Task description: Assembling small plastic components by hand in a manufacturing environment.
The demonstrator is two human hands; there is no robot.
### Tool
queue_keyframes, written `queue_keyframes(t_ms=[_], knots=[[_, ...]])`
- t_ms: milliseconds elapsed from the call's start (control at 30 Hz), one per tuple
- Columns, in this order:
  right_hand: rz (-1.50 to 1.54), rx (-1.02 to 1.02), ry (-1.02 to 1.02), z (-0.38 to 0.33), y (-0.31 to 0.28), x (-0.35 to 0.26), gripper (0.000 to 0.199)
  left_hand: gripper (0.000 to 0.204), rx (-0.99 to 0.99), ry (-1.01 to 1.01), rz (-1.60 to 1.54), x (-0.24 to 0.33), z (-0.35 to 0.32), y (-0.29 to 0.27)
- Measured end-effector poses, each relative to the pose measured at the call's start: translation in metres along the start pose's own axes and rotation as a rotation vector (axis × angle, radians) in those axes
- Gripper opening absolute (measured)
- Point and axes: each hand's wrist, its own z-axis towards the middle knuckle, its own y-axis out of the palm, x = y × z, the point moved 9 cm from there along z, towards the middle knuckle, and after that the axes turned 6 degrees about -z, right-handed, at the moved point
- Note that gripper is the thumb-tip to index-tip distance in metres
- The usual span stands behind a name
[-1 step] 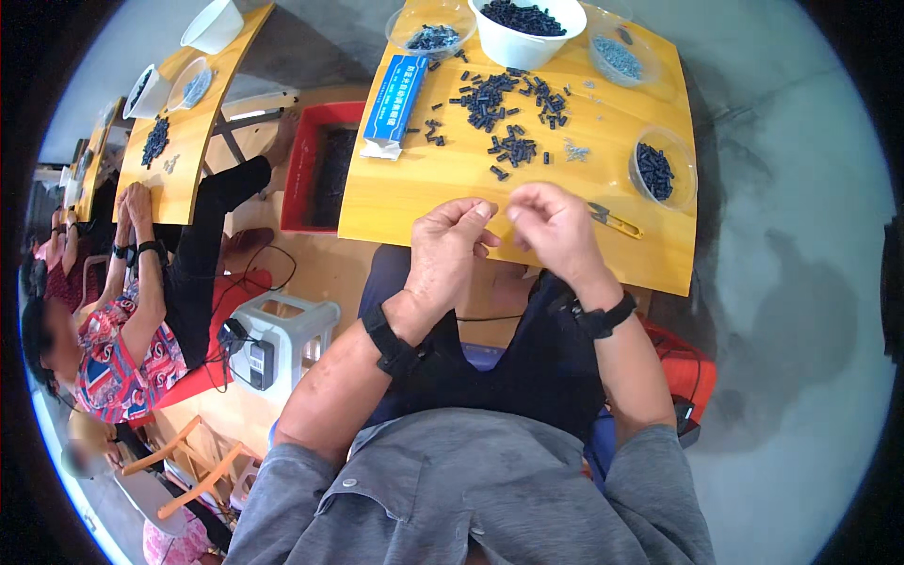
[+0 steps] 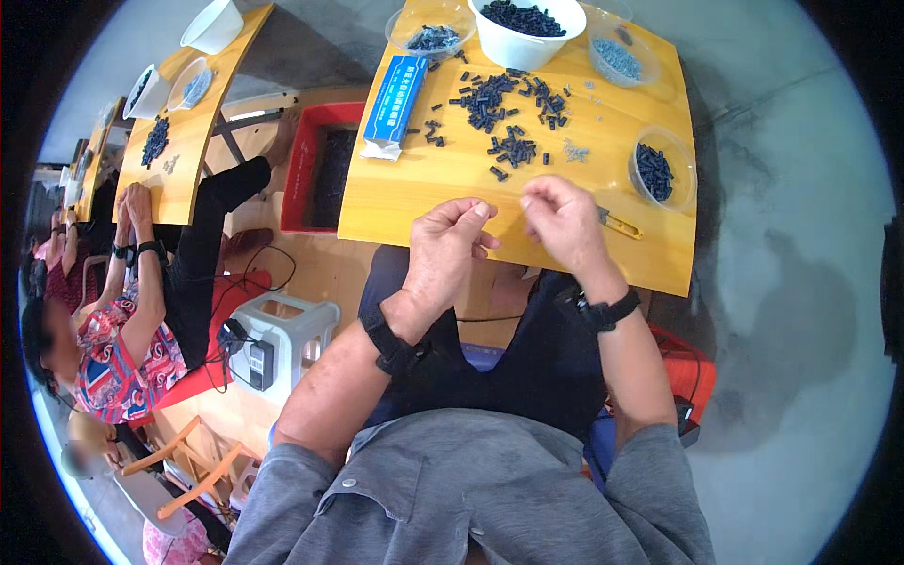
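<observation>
My left hand is over the table's near edge, thumb pressed against the bent fingers; whatever they pinch is too small or hidden to name. To its right, apart from it, my right hand has thumb and forefinger drawn together, and I cannot make out anything between them. Beside the right hand lies a yellow-handled cutter, partly covered by that hand. Beyond both hands are a small heap of short black cylindrical pieces, a larger heap of them, and a few small silvery pieces.
On the wooden table stand a white bowl of black pieces, a clear bowl of black pieces, a clear bowl of silvery pieces, another clear bowl and a blue box. A co-worker sits left.
My right hand has moved right and slightly away from me, widening the gap to the left hand. The left hand stays nearly in place.
</observation>
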Motion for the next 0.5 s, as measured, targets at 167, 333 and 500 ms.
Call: queue_keyframes(t_ms=[167, 333, 500], knots=[[-0.696, 0.289, -0.178, 0.030, -0.060, 0.014, 0.016, 0.018, 0.002, -0.009, 0.160, -0.014, 0.011, -0.014], [-0.832, 0.231, -0.001, 0.045, -0.059, 0.019, 0.019, 0.017, -0.003, -0.118, 0.243, -0.030, 0.012, -0.020], [-0.768, 0.189, -0.037, 0.046, -0.059, 0.027, 0.021, 0.016, 0.005, -0.153, 0.224, -0.037, 0.015, -0.029]])
